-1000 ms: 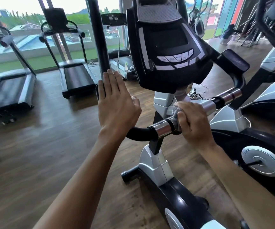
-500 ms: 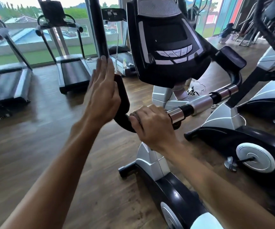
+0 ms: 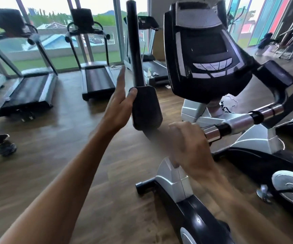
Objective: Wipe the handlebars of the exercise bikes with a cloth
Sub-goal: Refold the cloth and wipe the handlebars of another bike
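The exercise bike's handlebar is a chrome and black tube running under the black console. At its left end stand a black elbow pad and an upright black grip. My left hand is held flat with straight fingers, its thumb touching the pad's left edge. My right hand is motion-blurred and curls over the bar's left section, just below the pad. The cloth is hidden under this hand.
A second bike stands close on the right. Three treadmills line the window wall at the back, with a small spray bottle on the floor near them. A dark shoe lies on the wooden floor at left.
My right hand has slid left along the handlebar, from the chrome part to the black bend by the pad. My left hand stayed flat beside the pad.
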Motion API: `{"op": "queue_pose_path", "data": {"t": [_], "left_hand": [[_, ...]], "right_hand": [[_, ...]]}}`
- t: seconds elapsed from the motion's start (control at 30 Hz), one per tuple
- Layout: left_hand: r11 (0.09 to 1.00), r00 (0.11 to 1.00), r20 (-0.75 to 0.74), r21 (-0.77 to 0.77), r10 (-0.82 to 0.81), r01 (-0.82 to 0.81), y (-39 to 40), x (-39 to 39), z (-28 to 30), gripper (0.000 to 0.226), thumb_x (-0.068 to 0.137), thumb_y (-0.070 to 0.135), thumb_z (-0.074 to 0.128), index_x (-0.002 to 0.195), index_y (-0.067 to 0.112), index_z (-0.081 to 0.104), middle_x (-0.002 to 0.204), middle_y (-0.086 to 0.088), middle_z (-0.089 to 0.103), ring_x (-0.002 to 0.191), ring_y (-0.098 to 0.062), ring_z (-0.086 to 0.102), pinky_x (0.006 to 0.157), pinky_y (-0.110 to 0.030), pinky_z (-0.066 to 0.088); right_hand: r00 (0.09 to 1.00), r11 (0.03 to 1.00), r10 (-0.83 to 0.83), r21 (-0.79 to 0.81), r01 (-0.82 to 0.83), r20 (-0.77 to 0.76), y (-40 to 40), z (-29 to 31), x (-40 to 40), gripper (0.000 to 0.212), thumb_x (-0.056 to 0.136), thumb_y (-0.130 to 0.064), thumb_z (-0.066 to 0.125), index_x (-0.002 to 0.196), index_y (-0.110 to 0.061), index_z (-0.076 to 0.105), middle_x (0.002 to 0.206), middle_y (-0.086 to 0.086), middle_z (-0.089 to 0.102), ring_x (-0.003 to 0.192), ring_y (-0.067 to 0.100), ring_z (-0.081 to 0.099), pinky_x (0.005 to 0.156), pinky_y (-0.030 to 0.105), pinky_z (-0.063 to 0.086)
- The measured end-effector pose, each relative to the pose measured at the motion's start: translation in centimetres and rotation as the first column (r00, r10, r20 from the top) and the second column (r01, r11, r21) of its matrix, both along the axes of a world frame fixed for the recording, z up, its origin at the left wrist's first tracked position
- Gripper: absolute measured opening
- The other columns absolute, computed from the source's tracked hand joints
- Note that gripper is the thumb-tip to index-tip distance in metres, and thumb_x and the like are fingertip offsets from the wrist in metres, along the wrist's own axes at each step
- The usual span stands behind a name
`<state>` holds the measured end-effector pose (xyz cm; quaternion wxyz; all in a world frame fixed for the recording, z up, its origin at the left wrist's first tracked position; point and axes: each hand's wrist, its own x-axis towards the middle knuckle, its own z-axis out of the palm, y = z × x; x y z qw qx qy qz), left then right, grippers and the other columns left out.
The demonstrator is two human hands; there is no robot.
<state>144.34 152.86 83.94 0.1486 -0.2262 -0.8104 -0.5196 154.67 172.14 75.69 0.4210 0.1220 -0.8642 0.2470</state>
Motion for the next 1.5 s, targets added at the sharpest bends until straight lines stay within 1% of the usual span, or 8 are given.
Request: {"op": "queue_pose_path", "data": {"t": [0.1,0.23,0.4,0.63,0.83,1.13,1.27,1.5], "left_hand": [[0.995,0.998,0.008,-0.068,0.068,-0.067,-0.7,-3.1,1.9,0.061,0.108,0.017,0.040,0.162,0.022,0.012,0.170,0.002,0.009,0.154,-0.009,0.007,0.128,-0.041,0.010],[0.962,0.993,-0.079,-0.266,-0.087,0.063,0.2,-7.7,3.9,0.058,0.109,0.023,0.038,0.162,0.023,0.014,0.170,0.001,0.003,0.156,-0.015,-0.003,0.127,-0.040,0.000],[0.730,0.906,-0.367,-0.676,-0.212,-0.103,-1.3,-12.6,3.5,0.062,0.106,0.047,0.021,0.161,0.021,0.021,0.170,0.000,0.006,0.155,-0.031,-0.014,0.127,-0.044,-0.003],[0.788,0.891,-0.407,-0.608,-0.201,-0.100,-0.8,-12.6,2.8,0.053,0.109,0.039,0.020,0.158,0.020,0.032,0.169,0.004,0.014,0.157,-0.019,-0.007,0.128,-0.039,0.004],[0.732,0.856,-0.426,-0.676,-0.292,-0.086,-1.7,-13.9,2.8,0.055,0.108,0.038,0.036,0.159,0.022,0.027,0.170,0.004,0.009,0.157,-0.020,-0.006,0.127,-0.037,-0.002],[0.808,0.887,-0.416,-0.582,-0.199,-0.092,-0.9,-13.0,2.2,0.056,0.107,0.042,0.014,0.158,0.022,0.029,0.170,0.005,0.013,0.157,-0.015,-0.005,0.128,-0.041,0.000],[0.760,0.857,-0.445,-0.642,-0.259,-0.103,-1.3,-13.8,1.9,0.057,0.108,0.038,0.039,0.160,0.018,0.024,0.170,0.001,0.007,0.157,-0.021,-0.008,0.128,-0.047,0.003],[0.843,0.893,-0.408,-0.534,-0.191,-0.063,-0.4,-13.1,1.8,0.055,0.108,0.038,0.016,0.157,0.018,0.031,0.169,0.003,0.013,0.156,-0.013,-0.007,0.128,-0.042,0.003]], "right_hand": [[0.994,0.977,0.084,-0.190,-0.096,-0.069,-2.5,3.7,-0.8,0.036,0.102,-0.032,0.052,0.115,-0.001,0.064,0.111,0.010,0.065,0.103,0.025,0.059,0.094,0.041,0.048],[0.981,0.976,-0.063,0.215,0.022,0.185,-7.2,6.1,-5.2,0.073,0.106,-0.051,0.022,0.158,0.001,0.026,0.167,0.020,0.021,0.156,0.031,0.018,0.127,0.049,0.019],[0.959,0.960,-0.176,0.253,0.118,0.221,-7.9,8.3,-10.4,0.076,0.105,-0.053,0.017,0.160,-0.001,0.015,0.169,0.019,0.013,0.159,0.027,0.008,0.129,0.043,0.009],[0.970,0.946,-0.121,0.319,0.049,0.210,-7.7,5.1,-3.8,0.070,0.108,-0.049,0.019,0.160,-0.002,0.022,0.168,0.014,0.024,0.156,0.024,0.020,0.128,0.036,0.010],[0.952,0.953,-0.202,0.270,0.137,0.230,-8.8,8.7,-10.3,0.071,0.107,-0.047,0.020,0.160,0.000,0.017,0.169,0.018,0.018,0.158,0.025,0.012,0.129,0.039,0.009],[0.959,0.939,-0.160,0.336,0.074,0.235,-7.8,6.2,-5.8,0.073,0.107,-0.051,0.018,0.160,-0.001,0.020,0.168,0.017,0.021,0.157,0.024,0.016,0.129,0.035,0.007],[0.947,0.954,-0.206,0.266,0.138,0.247,-8.7,8.7,-10.1,0.075,0.105,-0.051,0.015,0.161,-0.001,0.016,0.168,0.017,0.020,0.158,0.024,0.013,0.129,0.040,0.012],[0.940,0.932,-0.119,0.363,-0.006,0.319,-7.6,6.5,-4.9,0.076,0.105,-0.055,0.009,0.163,-0.007,0.002,0.172,0.009,-0.001,0.159,0.015,-0.002,0.130,0.036,0.004]]}}
